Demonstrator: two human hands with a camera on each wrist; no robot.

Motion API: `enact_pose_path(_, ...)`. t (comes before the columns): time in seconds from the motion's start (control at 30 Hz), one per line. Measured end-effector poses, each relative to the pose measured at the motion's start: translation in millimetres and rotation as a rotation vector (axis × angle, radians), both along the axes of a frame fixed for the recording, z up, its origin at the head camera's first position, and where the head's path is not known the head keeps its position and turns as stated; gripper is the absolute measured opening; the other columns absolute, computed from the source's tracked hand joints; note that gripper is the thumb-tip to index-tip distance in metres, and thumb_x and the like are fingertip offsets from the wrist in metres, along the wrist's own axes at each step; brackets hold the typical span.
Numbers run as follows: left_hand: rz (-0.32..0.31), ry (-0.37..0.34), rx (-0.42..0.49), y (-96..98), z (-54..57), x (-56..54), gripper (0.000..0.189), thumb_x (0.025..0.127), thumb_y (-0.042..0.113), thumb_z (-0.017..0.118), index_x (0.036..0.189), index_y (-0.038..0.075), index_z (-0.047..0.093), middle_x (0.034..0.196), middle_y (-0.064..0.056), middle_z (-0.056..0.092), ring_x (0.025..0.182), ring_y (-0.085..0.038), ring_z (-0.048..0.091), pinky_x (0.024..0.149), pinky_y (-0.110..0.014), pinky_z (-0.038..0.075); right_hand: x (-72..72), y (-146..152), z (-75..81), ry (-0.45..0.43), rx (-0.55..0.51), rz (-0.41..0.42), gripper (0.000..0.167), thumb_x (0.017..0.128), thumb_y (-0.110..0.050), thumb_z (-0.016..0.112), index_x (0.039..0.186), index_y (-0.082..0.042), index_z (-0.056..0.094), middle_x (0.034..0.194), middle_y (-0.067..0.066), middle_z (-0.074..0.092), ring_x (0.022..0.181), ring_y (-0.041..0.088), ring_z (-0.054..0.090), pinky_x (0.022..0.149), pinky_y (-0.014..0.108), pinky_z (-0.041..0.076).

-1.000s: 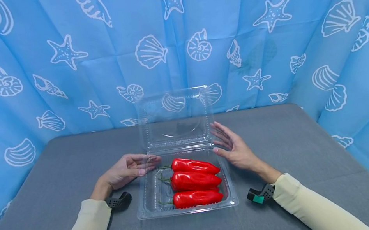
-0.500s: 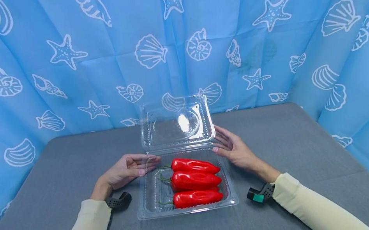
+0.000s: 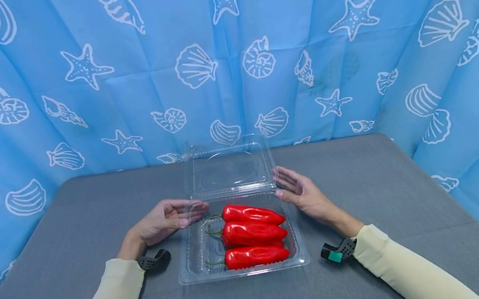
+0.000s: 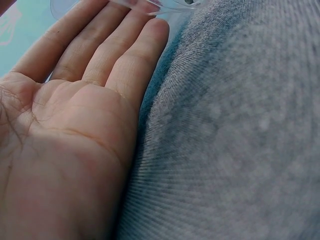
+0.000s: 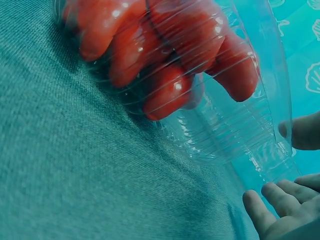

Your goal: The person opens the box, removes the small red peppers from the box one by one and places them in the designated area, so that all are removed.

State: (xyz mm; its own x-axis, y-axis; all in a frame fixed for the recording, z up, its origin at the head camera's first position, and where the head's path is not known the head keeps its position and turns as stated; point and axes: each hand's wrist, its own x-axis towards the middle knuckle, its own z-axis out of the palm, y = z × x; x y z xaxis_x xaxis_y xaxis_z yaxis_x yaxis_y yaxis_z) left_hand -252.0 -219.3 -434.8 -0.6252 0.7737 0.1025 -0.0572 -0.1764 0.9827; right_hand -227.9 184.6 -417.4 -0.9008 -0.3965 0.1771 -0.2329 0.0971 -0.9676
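A clear plastic clamshell container lies on the table with several red peppers in its base, their green stems toward the left. Its clear lid leans back, away from the person. My left hand rests at the container's back left corner, fingers extended and palm turned inward. In the left wrist view the fingers are straight, tips near the plastic edge. My right hand stands at the back right corner, thumb near the rim and fingers spread beside the hinge. Whether the right thumb touches the rim, I cannot tell.
A grey cloth covers the table. Behind it hangs a blue curtain with white shells and starfish, and it also runs along both sides. Dark bands with small cameras sit on both wrists.
The lid has tipped farther back, its top edge dropping toward the table. My right fingers have shifted slightly down with it. The left hand and the peppers have stayed put.
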Motion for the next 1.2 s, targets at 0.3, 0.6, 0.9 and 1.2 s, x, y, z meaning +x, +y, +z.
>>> enact_pose_path(0.3,-0.01,0.004,0.005,-0.2,-0.5,-0.5,0.051,0.096,-0.005,0.059,0.145,-0.01,0.047,0.148,-0.024,0.05,0.139,-0.027,0.049,0.114,-0.039,0.039,0.8,-1.2,1.2,0.001,0.018,-0.009,0.073,0.1,-0.005,0.061,0.158,0.007,0.018,0.162,0.025,0.027,0.148,0.04,0.031,0.111,0.042,0.041)
enact_pose_path(0.6,-0.018,0.019,0.0,-0.6,0.0,-1.3,0.051,0.096,-0.004,0.061,0.144,-0.009,0.048,0.148,-0.024,0.05,0.139,-0.028,0.049,0.114,-0.038,0.039,0.6,-1.1,-0.3,0.028,0.02,-0.012,0.07,0.099,-0.002,0.059,0.156,0.01,0.02,0.16,0.028,0.029,0.146,0.042,0.032,0.111,0.041,0.04)
enact_pose_path(0.9,-0.031,0.016,0.004,-0.7,-0.1,-1.0,0.05,0.096,-0.005,0.061,0.144,-0.01,0.048,0.148,-0.024,0.05,0.139,-0.029,0.048,0.115,-0.04,0.038,0.4,-2.0,-0.7,0.015,0.026,-0.025,0.068,0.099,-0.002,0.06,0.155,0.01,0.024,0.158,0.029,0.033,0.145,0.042,0.036,0.111,0.038,0.041)
enact_pose_path(1.2,-0.019,-0.005,-0.007,-0.1,2.6,-0.6,0.052,0.094,-0.007,0.06,0.144,-0.01,0.048,0.148,-0.023,0.051,0.139,-0.029,0.048,0.114,-0.042,0.039,0.6,-3.9,-0.2,-0.031,0.087,-0.06,0.065,0.1,-0.007,0.059,0.153,0.012,0.026,0.153,0.032,0.04,0.14,0.044,0.042,0.112,0.049,0.04)
